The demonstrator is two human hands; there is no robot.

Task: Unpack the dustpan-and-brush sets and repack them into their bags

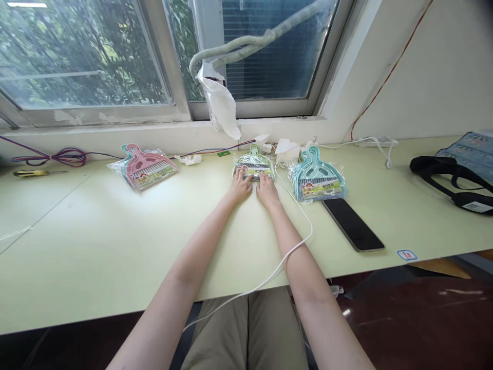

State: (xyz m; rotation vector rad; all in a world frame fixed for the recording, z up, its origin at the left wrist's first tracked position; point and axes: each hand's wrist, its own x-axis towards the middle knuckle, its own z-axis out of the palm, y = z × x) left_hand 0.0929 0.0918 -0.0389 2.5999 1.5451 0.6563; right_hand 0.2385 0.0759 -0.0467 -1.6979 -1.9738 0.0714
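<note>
A light green mini dustpan and brush set (254,157) in clear plastic wrap lies on the table near the wall. My left hand (242,187) rests on its near left side, fingers stretched over the wrap. At the near right edge, my right hand (267,191) touches the same package with its fingers laid forward. Neither hand has lifted it. To the right lies a stack of wrapped teal dustpan sets (316,173). Farther left is a wrapped pink dustpan set (148,167) with a teal one partly hidden under it.
A white cable (311,226) crosses over my right forearm. A black phone (354,225) lies right, near a black strap-like item (454,180). Left are a yellow-handled tool (31,173) and coiled wires (69,156). A wrapped pipe (246,46) hangs by the window.
</note>
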